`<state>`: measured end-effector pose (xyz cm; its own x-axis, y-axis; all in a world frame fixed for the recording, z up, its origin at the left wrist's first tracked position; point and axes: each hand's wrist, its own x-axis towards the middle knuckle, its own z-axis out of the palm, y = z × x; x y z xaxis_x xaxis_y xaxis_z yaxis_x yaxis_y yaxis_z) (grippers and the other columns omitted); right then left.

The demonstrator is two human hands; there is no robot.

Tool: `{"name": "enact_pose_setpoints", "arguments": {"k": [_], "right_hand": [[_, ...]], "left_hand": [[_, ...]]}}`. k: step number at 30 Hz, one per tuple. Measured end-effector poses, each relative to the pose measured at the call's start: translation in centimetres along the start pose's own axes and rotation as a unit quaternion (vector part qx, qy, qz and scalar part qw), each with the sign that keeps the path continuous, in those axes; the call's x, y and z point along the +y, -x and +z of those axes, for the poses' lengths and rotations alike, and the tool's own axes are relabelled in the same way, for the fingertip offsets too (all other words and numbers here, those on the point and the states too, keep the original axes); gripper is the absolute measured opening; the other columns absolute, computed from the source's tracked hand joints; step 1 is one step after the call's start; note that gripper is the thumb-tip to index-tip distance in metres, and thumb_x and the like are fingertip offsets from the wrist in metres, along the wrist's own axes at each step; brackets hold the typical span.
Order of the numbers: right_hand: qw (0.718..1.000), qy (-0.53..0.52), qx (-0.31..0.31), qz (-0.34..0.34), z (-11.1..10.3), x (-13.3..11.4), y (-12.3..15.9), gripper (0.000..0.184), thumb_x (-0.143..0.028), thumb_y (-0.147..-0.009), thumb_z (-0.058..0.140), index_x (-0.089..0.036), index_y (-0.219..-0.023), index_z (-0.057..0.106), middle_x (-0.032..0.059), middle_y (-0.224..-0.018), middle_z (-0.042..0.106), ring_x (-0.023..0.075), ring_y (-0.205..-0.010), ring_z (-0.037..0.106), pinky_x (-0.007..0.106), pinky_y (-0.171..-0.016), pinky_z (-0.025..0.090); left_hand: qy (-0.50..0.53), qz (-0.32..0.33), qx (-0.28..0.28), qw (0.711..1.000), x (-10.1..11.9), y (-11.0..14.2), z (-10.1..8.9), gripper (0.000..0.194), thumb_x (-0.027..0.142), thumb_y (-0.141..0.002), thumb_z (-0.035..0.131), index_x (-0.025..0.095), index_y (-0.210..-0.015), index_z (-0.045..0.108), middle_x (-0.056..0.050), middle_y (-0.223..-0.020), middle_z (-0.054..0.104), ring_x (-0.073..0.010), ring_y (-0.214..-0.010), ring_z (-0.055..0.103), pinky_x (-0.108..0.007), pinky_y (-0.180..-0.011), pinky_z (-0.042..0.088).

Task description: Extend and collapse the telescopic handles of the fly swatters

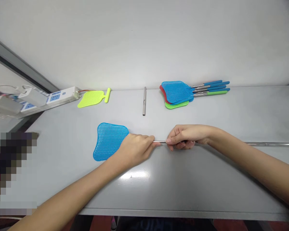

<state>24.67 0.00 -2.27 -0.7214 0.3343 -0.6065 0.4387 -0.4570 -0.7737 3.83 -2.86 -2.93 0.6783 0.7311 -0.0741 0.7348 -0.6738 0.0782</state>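
Note:
A blue fly swatter (pixel 110 139) with a perforated head lies low over the grey table, its long metal rod running off to the right edge of the view. My left hand (pixel 136 147) is closed around the rod just beside the head, covering the joint. A short way to the right, my right hand (pixel 183 138) is also closed, with thumb and fingers pinching the same thin rod. A short bare stretch of rod shows between the two hands. The far end of the rod lies beyond the view.
Along the back of the grey table (pixel 139 195) lie a yellow swatter head (pixel 91 98), a short metal tube (pixel 144 101) and a pile of swatters (pixel 175 91) with blue and green handles. At left sit power strips (pixel 60 96) with plugs and cables.

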Motion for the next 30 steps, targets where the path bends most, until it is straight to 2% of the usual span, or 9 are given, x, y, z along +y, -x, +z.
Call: {"name": "enact_pose_setpoints", "arguments": {"k": [7,19,26,30], "right_hand": [[1.0,0.009,0.01,-0.008,0.4,-0.2,-0.3,0.032,-0.042,-0.075,0.054,-0.01,-0.071,0.057,-0.0068,-0.047,0.035,0.0008,-0.036,0.025,0.015,-0.031,0.013],[0.999,0.027,0.017,-0.018,0.1,0.0,0.0,0.035,-0.045,-0.078,0.05,-0.011,-0.081,0.06,-0.0052,-0.05,0.042,0.0037,-0.038,0.037,0.015,-0.031,0.027],[0.996,0.091,0.012,-0.007,-0.8,-0.4,0.9,0.028,-0.04,-0.078,0.051,-0.013,-0.08,0.057,-0.0037,-0.055,0.049,0.0026,-0.036,0.037,0.015,-0.032,0.029],[0.994,0.106,0.015,-0.007,-1.5,-0.3,1.4,0.029,-0.041,-0.078,0.052,-0.012,-0.077,0.057,-0.0056,-0.05,0.045,0.0018,-0.034,0.033,0.015,-0.031,0.024]], "left_hand": [[0.012,0.003,0.004,1.0,0.0,-0.2,-0.2,0.046,0.043,-0.089,0.022,0.016,-0.066,0.051,-0.001,-0.055,0.054,-0.0113,-0.046,0.047,-0.025,-0.044,0.015],[0.107,0.032,0.006,0.994,-1.3,-0.2,-1.0,0.042,0.041,-0.089,0.026,0.017,-0.065,0.051,0.001,-0.056,0.049,-0.0097,-0.049,0.044,-0.024,-0.047,0.023],[0.086,0.049,0.022,0.995,-2.2,-0.1,-1.3,0.041,0.04,-0.089,0.028,0.017,-0.066,0.052,0.0,-0.058,0.051,-0.0118,-0.057,0.046,-0.025,-0.057,0.03],[0.089,0.043,0.035,0.995,-3.1,-0.2,-1.8,0.04,0.04,-0.088,0.028,0.017,-0.065,0.052,0.001,-0.058,0.051,-0.0115,-0.058,0.045,-0.028,-0.071,0.033]]}}
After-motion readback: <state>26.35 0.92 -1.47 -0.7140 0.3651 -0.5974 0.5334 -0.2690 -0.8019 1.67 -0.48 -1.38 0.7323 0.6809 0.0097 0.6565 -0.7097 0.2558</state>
